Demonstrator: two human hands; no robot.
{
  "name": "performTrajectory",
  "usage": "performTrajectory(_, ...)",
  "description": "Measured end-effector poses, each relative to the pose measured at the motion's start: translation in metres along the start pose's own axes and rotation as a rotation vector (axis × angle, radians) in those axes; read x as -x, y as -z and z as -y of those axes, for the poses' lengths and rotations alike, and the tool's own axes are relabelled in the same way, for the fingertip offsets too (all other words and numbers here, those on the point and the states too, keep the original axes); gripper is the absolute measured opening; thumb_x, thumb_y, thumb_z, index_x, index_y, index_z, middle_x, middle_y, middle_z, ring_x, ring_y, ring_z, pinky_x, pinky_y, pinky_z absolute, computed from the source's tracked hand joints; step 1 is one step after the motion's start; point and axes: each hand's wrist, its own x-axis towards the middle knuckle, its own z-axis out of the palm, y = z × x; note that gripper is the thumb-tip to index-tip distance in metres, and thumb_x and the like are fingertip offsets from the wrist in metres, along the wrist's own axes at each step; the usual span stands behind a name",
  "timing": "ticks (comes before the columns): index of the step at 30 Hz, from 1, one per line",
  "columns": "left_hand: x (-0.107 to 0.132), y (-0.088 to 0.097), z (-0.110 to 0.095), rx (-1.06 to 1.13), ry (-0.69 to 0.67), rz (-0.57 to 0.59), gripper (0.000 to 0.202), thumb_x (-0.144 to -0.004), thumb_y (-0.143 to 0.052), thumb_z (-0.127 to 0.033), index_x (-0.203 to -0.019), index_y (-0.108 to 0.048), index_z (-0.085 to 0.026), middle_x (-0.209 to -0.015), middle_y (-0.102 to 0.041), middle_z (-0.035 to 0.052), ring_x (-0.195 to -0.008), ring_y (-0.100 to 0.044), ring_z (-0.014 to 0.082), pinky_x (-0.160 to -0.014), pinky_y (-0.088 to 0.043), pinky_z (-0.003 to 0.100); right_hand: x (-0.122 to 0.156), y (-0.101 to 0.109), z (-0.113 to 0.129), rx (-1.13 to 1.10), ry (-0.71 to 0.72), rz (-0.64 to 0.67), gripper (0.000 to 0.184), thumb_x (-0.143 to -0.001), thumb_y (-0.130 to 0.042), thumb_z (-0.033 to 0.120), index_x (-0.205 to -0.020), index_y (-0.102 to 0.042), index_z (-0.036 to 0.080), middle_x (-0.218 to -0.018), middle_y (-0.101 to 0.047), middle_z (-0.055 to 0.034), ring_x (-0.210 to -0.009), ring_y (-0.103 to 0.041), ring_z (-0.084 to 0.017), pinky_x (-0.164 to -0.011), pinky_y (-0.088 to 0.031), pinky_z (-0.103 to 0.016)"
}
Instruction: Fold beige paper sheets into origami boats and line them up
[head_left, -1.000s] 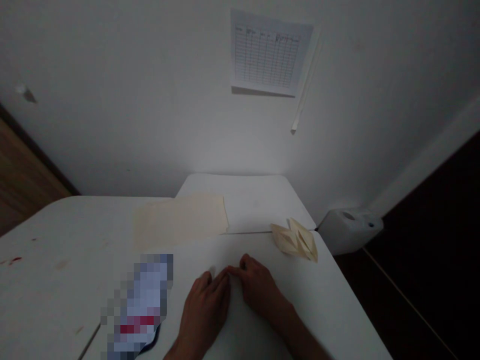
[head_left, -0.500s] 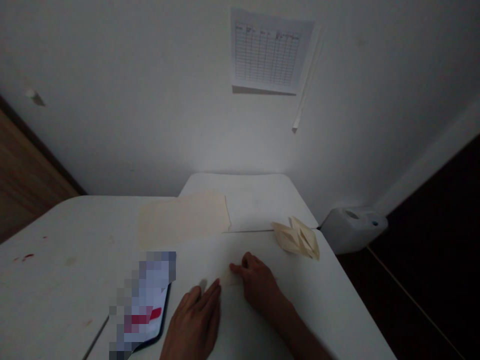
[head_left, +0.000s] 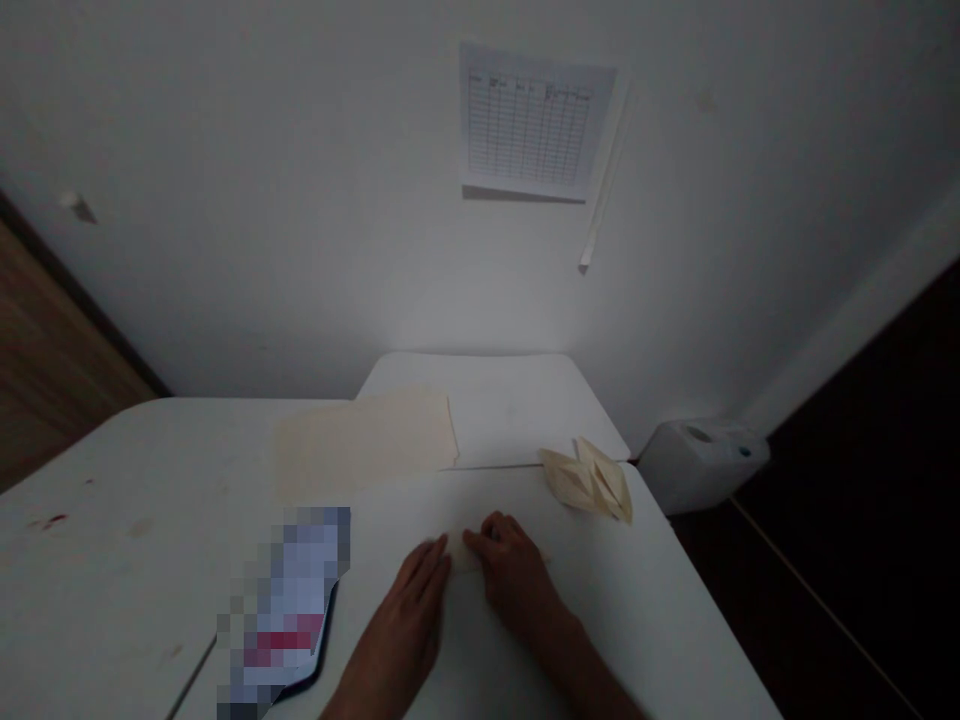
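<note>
A small piece of folded cream paper [head_left: 465, 552] lies on the white table [head_left: 127, 470] between my hands, mostly covered by them. My right hand [head_left: 511, 572] sits on it with curled fingers. My left hand [head_left: 401, 610] lies flat with its fingertips at the paper's left edge. Up and to the right sits a pointed folded paper shape [head_left: 589, 480], out of reach of neither hand's contact. A flat cream sheet [head_left: 364, 442] lies farther ahead. A pixelated object with a dark edge [head_left: 285, 610] lies just left of my left hand.
The table ends in a right edge above a dark floor [head_left: 810, 600]. A seam crosses the tabletop. A white plastic canister [head_left: 701, 465] stands beyond the corner. A printed grid chart [head_left: 536, 125] hangs on the wall. Wooden panelling [head_left: 52, 370] shows at left.
My left hand drew back from the paper, then returned to its left edge. My right hand stayed nearly still. The view shifted slightly.
</note>
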Motion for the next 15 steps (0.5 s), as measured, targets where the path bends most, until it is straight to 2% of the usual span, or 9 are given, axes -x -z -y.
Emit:
performTrajectory(3, -0.013, -0.011, 0.002, 0.082, -0.003, 0.071, 0.062, -0.078, -0.039, 0.000, -0.136, -0.048, -0.021, -0.138, -0.053, 0.0076, -0.128, -0.048, 0.0238, -0.101, -0.050, 0.042, 0.001, 0.001, 0.000, -0.020, -0.009, -0.023, 0.034, -0.088, -0.048, 0.005, -0.111, -0.064, 0.025, -0.095, -0.059, -0.0043, -0.091, -0.053, -0.017, -0.082, -0.046, -0.026)
performTrajectory(9, -0.020, -0.016, -0.002, 0.075, -0.014, 0.096, 0.068, -0.073, -0.040, 0.002, -0.138, -0.045, -0.020, -0.140, -0.051, 0.0080, -0.130, -0.046, 0.0248, -0.101, -0.049, 0.043, 0.012, 0.008, 0.002, -0.028, -0.025, -0.042, 0.035, -0.085, -0.051, 0.004, -0.111, -0.063, 0.023, -0.101, -0.058, -0.0054, -0.097, -0.052, -0.019, -0.088, -0.045, -0.030)
performTrajectory(15, -0.015, -0.006, -0.010, -0.025, -0.116, 0.107, 0.056, -0.087, -0.046, -0.013, -0.143, -0.038, -0.017, -0.146, -0.042, 0.0099, -0.135, -0.037, 0.0256, -0.103, -0.047, 0.038, 0.034, 0.009, 0.004, 0.013, -0.011, -0.059, 0.042, -0.087, -0.049, 0.012, -0.127, -0.055, 0.023, -0.125, -0.057, -0.0079, -0.112, -0.049, -0.025, -0.099, -0.039, -0.041)
